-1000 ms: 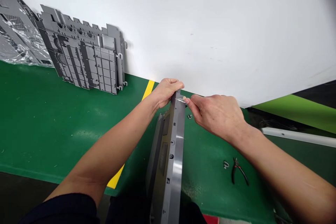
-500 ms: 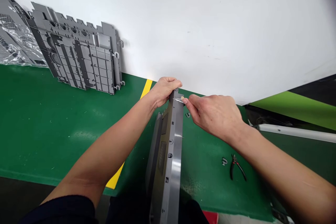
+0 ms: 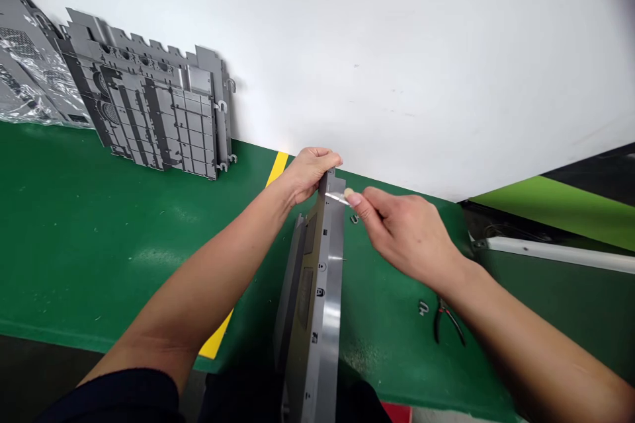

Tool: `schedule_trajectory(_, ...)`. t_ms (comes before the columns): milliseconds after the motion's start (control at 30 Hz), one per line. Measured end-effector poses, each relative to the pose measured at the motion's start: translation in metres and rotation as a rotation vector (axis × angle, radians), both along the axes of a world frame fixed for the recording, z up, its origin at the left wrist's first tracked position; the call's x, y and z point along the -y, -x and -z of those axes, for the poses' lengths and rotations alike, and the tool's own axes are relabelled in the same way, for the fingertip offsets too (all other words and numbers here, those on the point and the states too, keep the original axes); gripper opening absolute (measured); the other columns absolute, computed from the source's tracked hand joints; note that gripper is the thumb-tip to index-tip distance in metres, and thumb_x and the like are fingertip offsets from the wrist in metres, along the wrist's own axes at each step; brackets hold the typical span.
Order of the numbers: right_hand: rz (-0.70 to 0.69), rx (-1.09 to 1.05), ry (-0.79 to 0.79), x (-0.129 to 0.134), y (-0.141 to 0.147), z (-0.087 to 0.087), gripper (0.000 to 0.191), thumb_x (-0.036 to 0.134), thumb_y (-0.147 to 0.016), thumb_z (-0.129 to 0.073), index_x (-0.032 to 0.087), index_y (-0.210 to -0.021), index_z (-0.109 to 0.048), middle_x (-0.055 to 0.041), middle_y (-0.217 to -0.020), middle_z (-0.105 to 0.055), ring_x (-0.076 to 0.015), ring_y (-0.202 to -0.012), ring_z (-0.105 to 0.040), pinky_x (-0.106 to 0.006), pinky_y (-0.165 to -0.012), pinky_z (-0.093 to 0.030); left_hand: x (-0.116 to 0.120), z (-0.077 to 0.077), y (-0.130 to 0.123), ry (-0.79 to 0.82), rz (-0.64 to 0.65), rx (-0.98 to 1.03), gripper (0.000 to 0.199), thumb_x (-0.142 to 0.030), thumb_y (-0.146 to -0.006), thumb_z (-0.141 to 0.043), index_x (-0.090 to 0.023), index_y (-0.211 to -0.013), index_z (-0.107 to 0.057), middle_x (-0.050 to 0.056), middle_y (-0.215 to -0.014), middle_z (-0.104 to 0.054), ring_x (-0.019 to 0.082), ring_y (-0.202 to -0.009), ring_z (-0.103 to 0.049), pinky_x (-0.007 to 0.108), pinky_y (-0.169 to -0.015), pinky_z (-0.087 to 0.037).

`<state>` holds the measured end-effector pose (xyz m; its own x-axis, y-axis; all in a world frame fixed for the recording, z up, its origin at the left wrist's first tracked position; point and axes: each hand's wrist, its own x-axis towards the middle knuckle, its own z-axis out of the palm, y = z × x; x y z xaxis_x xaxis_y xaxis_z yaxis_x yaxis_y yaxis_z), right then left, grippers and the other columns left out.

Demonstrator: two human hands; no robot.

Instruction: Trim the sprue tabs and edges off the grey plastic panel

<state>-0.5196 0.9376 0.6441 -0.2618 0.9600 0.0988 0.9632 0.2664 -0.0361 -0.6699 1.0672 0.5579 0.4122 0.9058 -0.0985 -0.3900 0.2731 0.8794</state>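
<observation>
A tall grey sheet-metal panel point(image 3: 330, 304) with a folded, slotted edge stands on end before me. My left hand point(image 3: 310, 175) is wrapped round its far top corner, thumb over the edge. My right hand point(image 3: 409, 231) pinches a thin silver blade-like tool point(image 3: 338, 197) between thumb and fingers; its exact kind is hard to make out. The tip of this tool meets the panel's edge just below my left hand. Most of the tool's handle is hidden in my fist.
Black-and-red cutting pliers point(image 3: 448, 322) and a small metal hook point(image 3: 423, 307) lie on the green table point(image 3: 149, 231) at right. Another small hook point(image 3: 354, 219) lies beside the panel. Stacked metal panels point(image 3: 163, 106) lean on the white wall point(image 3: 397, 46), near plastic-wrapped panels point(image 3: 30, 73).
My right hand has shifted slightly right and toward me, with the blade-like tool still at the panel's edge. The left hand keeps its grip on the corner.
</observation>
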Motion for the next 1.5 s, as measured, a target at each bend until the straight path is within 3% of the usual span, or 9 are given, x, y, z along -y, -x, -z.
schedule_trajectory(467,0.083,0.186,-0.011,-0.026,0.006,-0.002,0.05,0.057,-0.106,-0.027,0.024,-0.073,-0.044,0.0015,-0.056,-0.045,-0.015,-0.051,-0.025,-0.034,-0.057,-0.015,0.004,-0.005,0.0,-0.036,-0.014,-0.035,0.031,-0.021,-0.075,-0.068,-0.022,-0.058,-0.042,-0.005,-0.056,-0.034,0.008,-0.049,-0.038,0.026,-0.048,-0.034)
schedule_trajectory(633,0.042,-0.091,0.189,-0.016,-0.001,-0.007,0.054,0.064,-0.104,-0.033,0.023,-0.069,-0.038,0.0036,-0.056,-0.039,-0.0144,-0.055,-0.029,-0.032,-0.055,-0.02,0.006,-0.002,-0.002,-0.059,-0.043,-0.055,0.037,-0.028,-0.077,-0.074,-0.022,-0.058,-0.042,-0.005,-0.056,-0.036,0.008,-0.05,-0.034,0.027,-0.05,-0.03)
schedule_trajectory(733,0.135,-0.429,0.339,0.001,-0.015,-0.005,0.059,0.073,-0.1,-0.038,0.023,-0.069,-0.036,0.005,-0.061,-0.032,-0.0127,-0.058,-0.029,-0.031,-0.054,-0.024,0.01,-0.002,0.006,-0.15,0.002,-0.092,0.04,-0.048,-0.081,-0.076,-0.021,-0.063,-0.053,-0.001,-0.067,-0.051,0.011,-0.06,-0.045,0.03,-0.057,-0.036)
schedule_trajectory(833,0.267,-0.698,0.398,0.026,-0.033,0.003,0.057,0.075,-0.097,-0.044,0.023,-0.072,-0.045,0.0052,-0.065,-0.031,-0.0123,-0.059,-0.028,-0.031,-0.054,-0.022,0.018,-0.002,0.023,-0.305,0.129,-0.166,0.038,-0.057,-0.082,-0.075,-0.021,-0.092,-0.071,0.007,-0.105,-0.068,0.021,-0.1,-0.061,0.036,-0.087,-0.047)
schedule_trajectory(933,0.346,-0.903,0.469,0.055,-0.048,0.014,0.053,0.071,-0.098,-0.049,0.023,-0.075,-0.049,0.0055,-0.064,-0.03,-0.0122,-0.059,-0.026,-0.032,-0.053,-0.02,0.027,-0.004,0.037,-0.377,0.236,-0.268,0.069,-0.049,-0.072,-0.088,-0.03,-0.134,-0.063,0.01,-0.142,-0.058,0.028,-0.133,-0.05,0.044,-0.109,-0.041)
schedule_trajectory(1000,0.374,-1.0,0.501,0.073,-0.054,0.022,0.05,0.067,-0.098,-0.051,0.023,-0.075,-0.048,0.0056,-0.065,-0.029,-0.0125,-0.06,-0.024,-0.032,-0.053,-0.019,0.032,-0.004,0.042,-0.376,0.254,-0.313,0.083,-0.044,-0.069,-0.09,-0.033,-0.143,-0.054,0.01,-0.147,-0.052,0.03,-0.137,-0.047,0.046,-0.111,-0.04)
schedule_trajectory(1067,0.384,-1.046,0.525,0.09,-0.056,0.029,0.048,0.065,-0.099,-0.052,0.023,-0.076,-0.049,0.0055,-0.065,-0.028,-0.0129,-0.06,-0.023,-0.032,-0.053,-0.017,0.034,-0.004,0.042,-0.365,0.245,-0.304,0.077,-0.043,-0.073,-0.086,-0.033,-0.142,-0.054,0.01,-0.146,-0.051,0.028,-0.136,-0.047,0.044,-0.111,-0.04)
schedule_trajectory(1300,0.333,-0.91,0.519,0.145,-0.044,0.032,0.045,0.059,-0.104,-0.045,0.023,-0.077,-0.048,0.0053,-0.067,-0.029,-0.0128,-0.061,-0.028,-0.03,-0.054,-0.024,0.037,-0.003,0.03,-0.284,0.144,-0.284,0.045,-0.047,-0.084,-0.071,-0.032,-0.125,-0.063,0.005,-0.143,-0.055,0.026,-0.131,-0.049,0.036,-0.097,-0.04)
schedule_trajectory(1500,0.017,-0.469,0.33,0.19,-0.012,0.022,0.043,0.047,-0.108,-0.043,0.024,-0.072,-0.038,0.0074,-0.061,-0.044,-0.0101,-0.052,-0.035,-0.028,-0.052,-0.027,0.044,-0.005,0.027,-0.262,0.139,-0.21,0.046,-0.042,-0.081,-0.074,-0.029,-0.123,-0.063,0.006,-0.14,-0.057,0.024,-0.126,-0.053,0.034,-0.092,-0.041)
